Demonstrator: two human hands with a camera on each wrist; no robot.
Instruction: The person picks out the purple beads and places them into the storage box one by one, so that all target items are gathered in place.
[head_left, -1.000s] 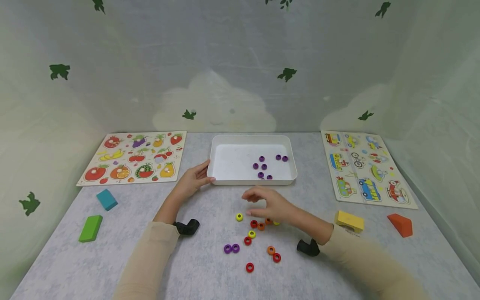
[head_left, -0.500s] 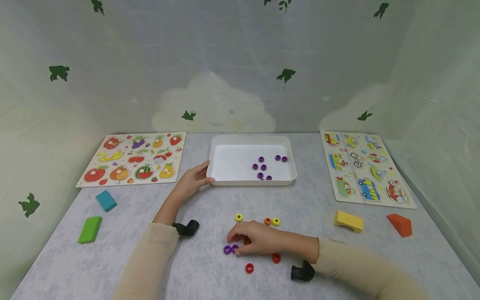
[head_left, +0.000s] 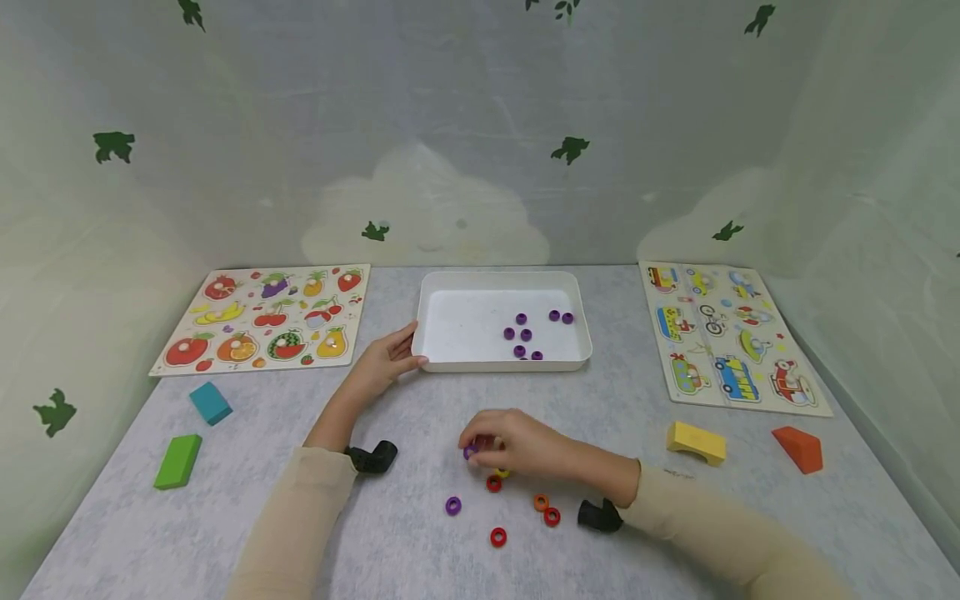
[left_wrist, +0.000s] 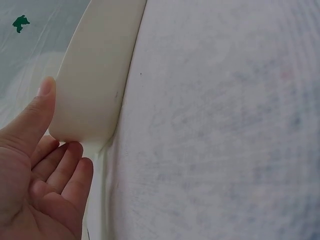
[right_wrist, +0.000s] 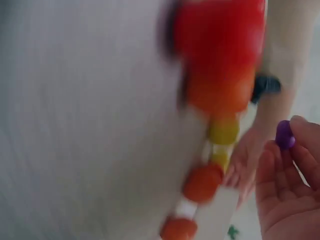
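Observation:
My left hand (head_left: 384, 364) holds the near left corner of a white tray (head_left: 480, 366). In the left wrist view the thumb lies against the tray wall (left_wrist: 92, 85) and the curled fingers touch its end. Several purple beads (head_left: 526, 335) lie inside, mostly toward the right. Just above the table, my right hand (head_left: 517, 442) pinches a purple bead (head_left: 470, 452) between thumb and fingertips; the right wrist view shows that bead (right_wrist: 285, 135) clearly. Another purple bead (head_left: 453, 506) lies on the table to the near left. Loose red beads (head_left: 498, 537) and an orange bead (head_left: 541, 502) are close by.
A fruit puzzle board (head_left: 262, 321) lies at the back left, a vehicle puzzle board (head_left: 731, 337) at the back right. Blue (head_left: 211, 404) and green blocks (head_left: 177, 462) sit left; yellow (head_left: 697, 442) and orange-red blocks (head_left: 798, 450) sit right. My right hand hides some beads.
My right hand came down toward the near beads, took one of the two purple beads and lifted it away toward the tray. The left hand stays at the tray corner.

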